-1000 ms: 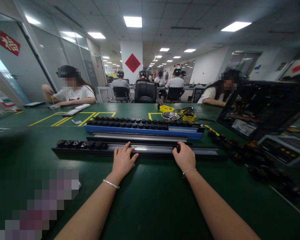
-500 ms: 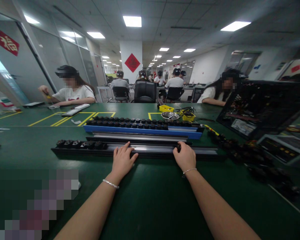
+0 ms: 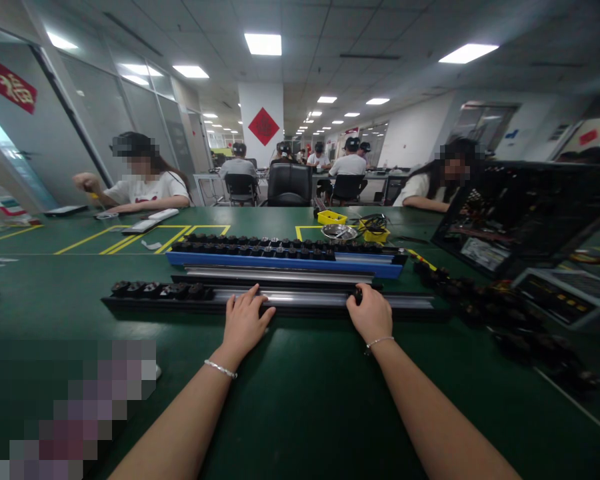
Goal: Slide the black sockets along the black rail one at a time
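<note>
A long black channel (image 3: 300,311) with a shiny silver strip inside lies across the green table. Several small black socket-like modules (image 3: 153,289) sit in a row at its left end. My left hand (image 3: 247,317) rests on the channel, fingers spread, to the right of those modules. Farther right, my right hand (image 3: 371,313) closes its thumb and fingers round a small black module (image 3: 357,293), mostly covered by the hand, at the channel. Directly behind lies a second silver-lined channel (image 3: 280,274).
Beyond is a blue channel (image 3: 280,263) filled with black modules. Loose modules (image 3: 500,307) pile up on the right, near an open computer case (image 3: 525,213). A metal bowl (image 3: 339,231) and yellow trays (image 3: 331,217) stand farther back. Two co-workers sit across the table.
</note>
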The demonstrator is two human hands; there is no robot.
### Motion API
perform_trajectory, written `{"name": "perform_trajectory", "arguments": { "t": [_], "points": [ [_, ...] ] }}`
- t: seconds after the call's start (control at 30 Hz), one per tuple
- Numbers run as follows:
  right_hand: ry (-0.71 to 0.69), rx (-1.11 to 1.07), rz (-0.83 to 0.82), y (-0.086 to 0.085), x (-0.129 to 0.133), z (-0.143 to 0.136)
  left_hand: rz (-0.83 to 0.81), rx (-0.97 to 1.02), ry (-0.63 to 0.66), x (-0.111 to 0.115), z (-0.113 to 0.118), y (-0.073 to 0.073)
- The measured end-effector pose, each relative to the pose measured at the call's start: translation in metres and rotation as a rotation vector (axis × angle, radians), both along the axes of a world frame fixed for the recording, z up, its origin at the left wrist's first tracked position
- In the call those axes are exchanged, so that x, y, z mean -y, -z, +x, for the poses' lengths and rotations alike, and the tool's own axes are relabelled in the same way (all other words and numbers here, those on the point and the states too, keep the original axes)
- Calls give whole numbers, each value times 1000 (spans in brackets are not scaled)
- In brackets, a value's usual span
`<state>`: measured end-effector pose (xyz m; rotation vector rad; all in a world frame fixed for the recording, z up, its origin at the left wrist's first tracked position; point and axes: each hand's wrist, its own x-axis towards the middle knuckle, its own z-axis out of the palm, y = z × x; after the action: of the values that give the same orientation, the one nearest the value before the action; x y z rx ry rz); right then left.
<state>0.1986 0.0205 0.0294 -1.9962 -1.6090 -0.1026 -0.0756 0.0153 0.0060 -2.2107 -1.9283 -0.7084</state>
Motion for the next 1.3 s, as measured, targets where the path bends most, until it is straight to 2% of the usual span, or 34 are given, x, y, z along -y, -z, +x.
{"name": "perform_trajectory", "arguments": {
  "t": [1.3],
  "points": [
    [69,4,-2,0,0,14,6,-11,2,0,-1,0]
  ]
}}
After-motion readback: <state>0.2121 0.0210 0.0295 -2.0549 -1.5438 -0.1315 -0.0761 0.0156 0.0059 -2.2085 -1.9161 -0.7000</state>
